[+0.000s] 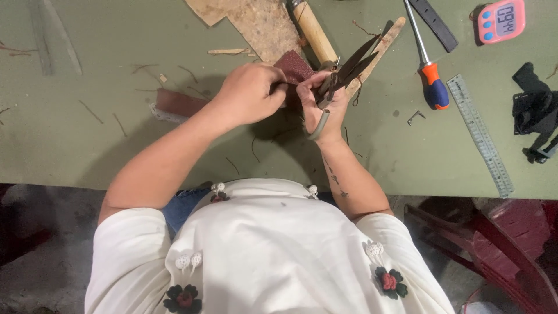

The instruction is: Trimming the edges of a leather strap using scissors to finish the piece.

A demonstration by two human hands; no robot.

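left hand (249, 93): fingers pinch brown piece (294, 67) beside scissors (343, 75) | right hand (325, 107): fingers curled tight around scissors, blades apart, above desk (70, 145)

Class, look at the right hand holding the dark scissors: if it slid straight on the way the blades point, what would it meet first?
Probably the flat pale wooden stick beside the scissors; the right hand points up-right, though depth is unclear.

1. Two hands: left hand (247, 93), right hand (325, 107).
2. One pair of scissors (349, 70).
3. One screwdriver (429, 64).
4. One metal ruler (479, 134).
5. One pink timer (501, 20).
6. One wooden handle (314, 32).
7. One red chair (500, 244).
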